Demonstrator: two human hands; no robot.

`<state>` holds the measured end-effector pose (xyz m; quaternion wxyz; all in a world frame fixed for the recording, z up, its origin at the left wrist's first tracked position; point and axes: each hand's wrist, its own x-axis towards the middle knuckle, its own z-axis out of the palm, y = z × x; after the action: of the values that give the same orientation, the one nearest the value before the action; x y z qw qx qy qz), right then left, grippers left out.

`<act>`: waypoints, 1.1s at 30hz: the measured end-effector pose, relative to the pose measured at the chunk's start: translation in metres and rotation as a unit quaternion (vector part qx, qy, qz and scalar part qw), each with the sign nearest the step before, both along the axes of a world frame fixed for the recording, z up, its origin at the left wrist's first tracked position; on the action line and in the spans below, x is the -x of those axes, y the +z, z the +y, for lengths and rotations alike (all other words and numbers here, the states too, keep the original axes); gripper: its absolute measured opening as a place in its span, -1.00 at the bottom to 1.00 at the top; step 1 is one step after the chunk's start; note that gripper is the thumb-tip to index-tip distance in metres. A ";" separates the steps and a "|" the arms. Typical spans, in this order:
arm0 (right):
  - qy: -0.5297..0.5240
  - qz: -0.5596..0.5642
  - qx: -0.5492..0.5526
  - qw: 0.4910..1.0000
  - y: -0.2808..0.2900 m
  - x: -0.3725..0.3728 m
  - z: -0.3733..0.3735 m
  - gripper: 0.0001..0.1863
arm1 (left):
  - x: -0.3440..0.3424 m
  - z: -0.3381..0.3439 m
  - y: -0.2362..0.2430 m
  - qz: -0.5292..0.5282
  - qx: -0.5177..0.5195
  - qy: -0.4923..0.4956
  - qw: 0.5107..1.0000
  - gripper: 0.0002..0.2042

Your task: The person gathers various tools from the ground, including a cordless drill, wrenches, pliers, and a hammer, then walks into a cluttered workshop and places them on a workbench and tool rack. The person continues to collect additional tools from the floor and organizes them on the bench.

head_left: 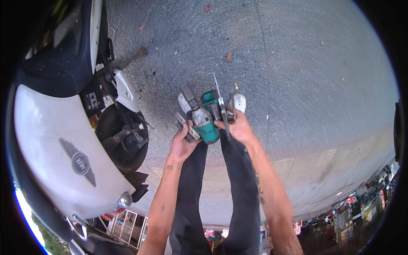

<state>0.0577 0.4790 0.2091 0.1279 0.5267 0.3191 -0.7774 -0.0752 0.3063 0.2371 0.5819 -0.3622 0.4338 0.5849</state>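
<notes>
A teal and grey cordless impact wrench (206,129) with a long dark socket (190,94) on its nose is held in front of my legs. My left hand (183,144) is closed at its left side, gripping a flat metal piece (187,126) against it; some fingers are hidden. On the other side, my right hand (241,128) is closed round a long thin metal tool (220,104) that tapers to a point. A short dark cylinder, seemingly a second socket (215,111), lies between that tool and the wrench.
On the left stands a white motor scooter (55,127), its dark wheel (114,136) close to my left arm. My white shoes (239,101) are on grey rough pavement (310,80). Paler concrete (314,170) runs behind me, with cluttered shelves (344,225) at lower right.
</notes>
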 end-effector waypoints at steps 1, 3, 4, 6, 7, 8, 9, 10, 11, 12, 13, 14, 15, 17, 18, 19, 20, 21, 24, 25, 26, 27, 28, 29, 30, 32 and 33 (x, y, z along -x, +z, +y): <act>-0.020 0.019 0.014 1.000 0.021 -0.005 0.005 -0.42 | -0.002 0.008 0.025 0.011 0.009 -0.009 1.000 -0.76; -0.013 0.051 -0.070 0.996 0.077 -0.022 0.017 -0.40 | -0.010 0.029 0.088 0.036 0.014 -0.029 0.999 -0.71; -0.024 0.056 -0.071 0.996 0.108 -0.028 0.025 -0.39 | -0.010 0.042 0.123 0.027 0.022 -0.067 0.997 -0.68; -0.065 0.076 -0.070 0.993 0.180 -0.051 0.040 -0.37 | -0.023 0.070 0.197 0.011 0.050 -0.038 0.998 -0.73; -0.085 0.080 -0.075 0.990 0.216 -0.061 0.052 -0.36 | -0.032 0.086 0.237 0.020 0.036 -0.038 0.998 -0.73; -0.087 0.089 -0.089 0.988 0.253 -0.072 0.061 -0.36 | -0.038 0.101 0.274 0.011 0.020 -0.057 0.998 -0.72; -0.098 0.086 -0.092 0.987 0.288 -0.086 0.078 -0.35 | -0.047 0.120 0.309 0.017 0.003 -0.082 0.996 -0.73; -0.104 0.117 -0.141 0.977 0.322 -0.100 0.094 -0.33 | -0.057 0.140 0.342 0.019 -0.018 -0.104 0.994 -0.76; -0.111 0.133 -0.177 0.969 0.357 -0.113 0.104 -0.30 | -0.065 0.154 0.374 0.014 -0.058 -0.129 0.990 -0.78; -0.109 0.110 -0.186 0.970 0.392 -0.130 0.116 -0.29 | -0.075 0.170 0.402 0.004 -0.081 -0.141 0.987 -0.79; -0.110 0.087 -0.192 0.971 0.428 -0.147 0.125 -0.28 | -0.086 0.187 0.430 0.004 -0.080 -0.160 0.984 -0.80; -0.177 0.115 -0.196 0.958 0.463 -0.163 0.135 -0.27 | -0.097 0.202 0.458 0.010 -0.087 -0.187 0.978 -0.80; -0.246 0.146 -0.189 0.939 0.499 -0.181 0.142 -0.25 | -0.110 0.219 0.485 0.002 -0.118 -0.211 0.970 -0.80; -0.248 0.090 -0.214 0.941 0.567 -0.225 0.155 -0.20 | -0.139 0.251 0.536 0.001 -0.178 -0.265 0.948 -0.79; -0.297 0.088 -0.232 0.922 0.603 -0.247 0.160 -0.15 | -0.156 0.270 0.566 0.000 -0.163 -0.310 0.937 -0.76; -0.310 0.076 -0.272 0.908 0.631 -0.271 0.164 -0.13 | -0.174 0.288 0.587 -0.009 -0.179 -0.347 0.921 -0.74; -0.342 0.063 -0.285 0.893 0.654 -0.294 0.168 -0.13 | -0.194 0.308 0.604 -0.042 -0.202 -0.352 0.913 -0.69; -0.373 0.060 -0.308 0.873 0.676 -0.318 0.170 -0.13 | -0.217 0.331 0.619 -0.076 -0.221 -0.356 0.905 -0.57; -0.415 0.015 -0.283 0.865 0.706 -0.387 0.181 -0.21 | -0.275 0.389 0.646 -0.120 -0.243 -0.490 0.829 -0.67; -0.438 0.006 -0.302 0.847 0.707 -0.409 0.179 -0.21 | -0.296 0.406 0.647 -0.202 -0.264 -0.504 0.797 -0.68; -0.459 -0.003 -0.313 0.831 0.706 -0.431 0.178 -0.21 | -0.322 0.417 0.647 -0.204 -0.265 -0.539 0.773 -0.69; -0.480 -0.012 -0.324 0.815 0.703 -0.452 0.178 -0.21 | -0.347 0.431 0.647 -0.242 -0.271 -0.545 0.755 -0.71; -0.516 0.002 -0.321 0.794 0.700 -0.476 0.177 -0.23 | -0.379 0.445 0.648 -0.219 -0.274 -0.574 0.740 -0.72; -0.546 0.007 -0.320 0.774 0.697 -0.501 0.177 -0.24 | -0.411 0.458 0.650 -0.196 -0.277 -0.602 0.723 -0.74; -0.574 -0.011 -0.317 0.755 0.694 -0.525 0.172 -0.24 | -0.443 0.470 0.652 -0.189 -0.271 -0.630 0.703 -0.74; -0.635 -0.031 -0.322 0.701 0.689 -0.573 0.165 -0.25 | -0.517 0.488 0.659 -0.194 -0.257 -0.681 0.657 -0.75; -0.673 -0.029 -0.329 0.661 0.688 -0.596 0.159 -0.26 | -0.554 0.493 0.663 -0.192 -0.249 -0.710 0.630 -0.76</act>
<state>0.6535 0.6377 0.8969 -0.6030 0.6281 0.1086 -0.4797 0.4790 0.7989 0.9003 0.9554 0.1127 0.2727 -0.0062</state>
